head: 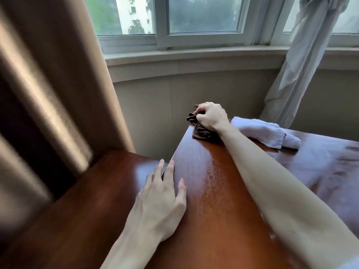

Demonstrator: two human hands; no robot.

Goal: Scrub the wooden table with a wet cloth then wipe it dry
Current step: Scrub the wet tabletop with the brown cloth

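behind the wooden table stands a curved bay window with white frames and a pale stone sill, and through the glass a white building and green trees show, blurred. the table is reddish-brown and glossy; its top carries a streaky film of small drops along the strip near the left edge, and darker smeared patches on the right part. at the far left corner of the table the right hand lies on a dark brown cloth, its fingers curled round the bunched folds and gripping them. the cloth is crumpled, touches the table top, and part of it hangs over the far edge. just beside it, to the right, a white cloth lies loosely rolled on the table, touching the right forearm. the left hand rests flat on the near left edge of the table, fingers straight and a little spread, holding nothing. lower on the left is another brown wooden surface. a heavy beige curtain hangs on the left, and a thin white curtain, tied up, hangs on the right.
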